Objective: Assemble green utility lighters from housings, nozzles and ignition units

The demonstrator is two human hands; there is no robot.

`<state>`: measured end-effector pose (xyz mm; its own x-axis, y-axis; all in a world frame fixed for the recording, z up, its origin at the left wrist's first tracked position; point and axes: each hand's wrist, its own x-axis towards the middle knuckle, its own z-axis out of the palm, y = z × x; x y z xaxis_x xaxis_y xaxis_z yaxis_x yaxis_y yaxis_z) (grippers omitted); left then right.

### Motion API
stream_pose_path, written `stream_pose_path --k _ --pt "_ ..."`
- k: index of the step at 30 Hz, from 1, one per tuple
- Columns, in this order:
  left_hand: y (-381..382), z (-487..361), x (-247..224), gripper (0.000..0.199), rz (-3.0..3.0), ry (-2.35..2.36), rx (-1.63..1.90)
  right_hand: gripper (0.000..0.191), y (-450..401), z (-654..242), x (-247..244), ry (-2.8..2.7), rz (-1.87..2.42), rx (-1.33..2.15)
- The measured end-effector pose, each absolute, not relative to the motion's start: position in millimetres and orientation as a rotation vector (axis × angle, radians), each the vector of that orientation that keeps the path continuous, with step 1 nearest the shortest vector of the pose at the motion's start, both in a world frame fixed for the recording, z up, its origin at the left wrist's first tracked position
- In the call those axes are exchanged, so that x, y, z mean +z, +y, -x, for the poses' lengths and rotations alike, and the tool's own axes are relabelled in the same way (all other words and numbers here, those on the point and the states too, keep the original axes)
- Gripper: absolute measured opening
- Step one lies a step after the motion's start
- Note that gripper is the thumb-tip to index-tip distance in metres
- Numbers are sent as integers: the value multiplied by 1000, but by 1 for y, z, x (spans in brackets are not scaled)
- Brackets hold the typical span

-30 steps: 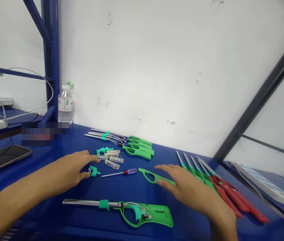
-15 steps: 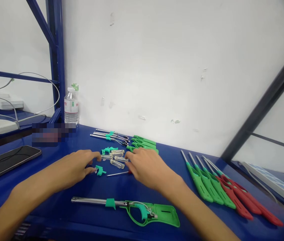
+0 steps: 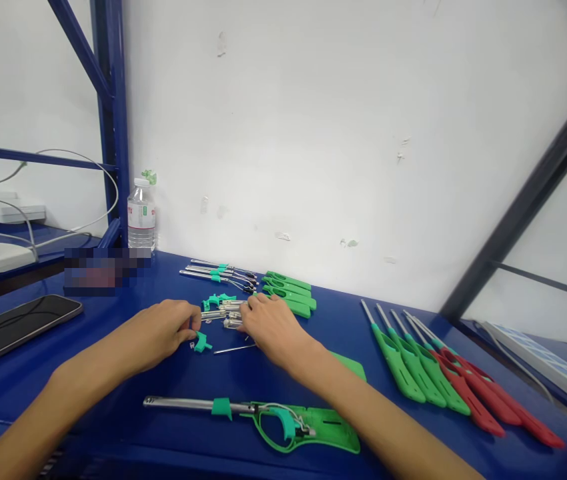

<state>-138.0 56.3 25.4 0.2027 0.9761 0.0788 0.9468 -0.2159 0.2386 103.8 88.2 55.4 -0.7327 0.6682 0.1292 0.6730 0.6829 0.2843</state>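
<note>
My left hand (image 3: 176, 320) is closed, its fingertips pressed together beside a teal trigger piece (image 3: 202, 343); what they hold, if anything, is too small to tell. My right hand (image 3: 268, 327) has its fingers curled down over the right side of several clear fuel tanks (image 3: 233, 305), and its fingertips are partly hidden. More teal pieces (image 3: 212, 302) lie behind the tanks. A thin screwdriver shaft (image 3: 233, 349) lies just in front, its handle hidden by my right hand. Nearer to me rests an opened green lighter shell (image 3: 336, 428) with a metal tube (image 3: 183, 403) and wiring.
Metal tubes (image 3: 201, 273) and green shells (image 3: 288, 287) lie at the back. Green lighters (image 3: 398, 367) and red lighters (image 3: 488, 393) are lined up on the right. At the left are a phone (image 3: 18, 327) and a water bottle (image 3: 141, 217).
My left fingertips have closed together near the teal piece. My right hand has shifted slightly left over the tanks, and a green shell part now shows behind my right forearm.
</note>
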Motion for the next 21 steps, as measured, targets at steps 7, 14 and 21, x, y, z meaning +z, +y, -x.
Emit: stream_pose_path --k 7,14,21 --pt "66 150 8 27 -2217 1968 372 17 53 -143 105 -2626 1280 -375" --pt "65 161 2 19 -2206 1986 527 24 25 -198 78 -2294 1251 -78" --pt "47 159 38 19 -2145 1957 840 20 36 -219 60 -2245 1183 131"
